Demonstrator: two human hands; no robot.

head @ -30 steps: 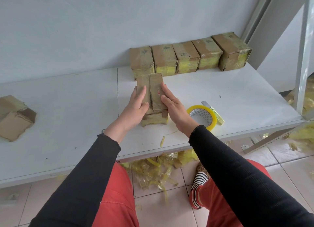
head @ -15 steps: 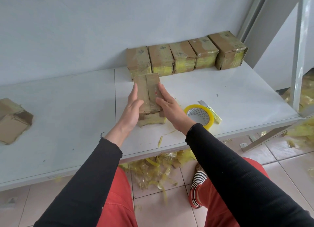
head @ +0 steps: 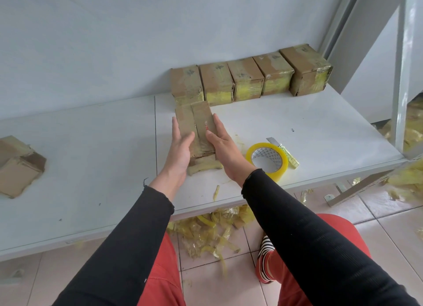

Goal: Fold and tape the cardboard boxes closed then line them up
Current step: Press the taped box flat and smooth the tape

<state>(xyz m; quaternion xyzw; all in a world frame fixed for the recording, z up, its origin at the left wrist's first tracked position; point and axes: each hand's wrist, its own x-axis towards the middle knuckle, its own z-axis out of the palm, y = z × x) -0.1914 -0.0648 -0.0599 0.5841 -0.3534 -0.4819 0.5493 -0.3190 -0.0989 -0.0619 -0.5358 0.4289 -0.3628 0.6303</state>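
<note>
A person in black sleeves and red trousers sits at a white worktop (head: 91, 159), with crumpled strips of yellow tape (head: 206, 232) littering the tiled floor beneath its near edge. Above, near the worktop's middle, the left hand (head: 179, 149) and the right hand (head: 223, 149) flank a cardboard box (head: 196, 127), fingers straight and laid flat against its two long sides, each thumb resting on the folded top flaps. The box's near end shows wrinkled yellowish tape. Just right of the right wrist lies a roll of yellow tape (head: 267, 161) flat on the worktop, and touching its far right side is a small utility knife (head: 283, 152) with its blade out. At the far left edge of the worktop, well apart from the hands, sits a flattened, untaped box (head: 18, 166). Farther back, against the pale wall, a row of five taped boxes (head: 247, 79) stands side by side, the leftmost just beyond the far end of the box between the hands. A grey metal frame (head: 402, 65) rises at the right.
</note>
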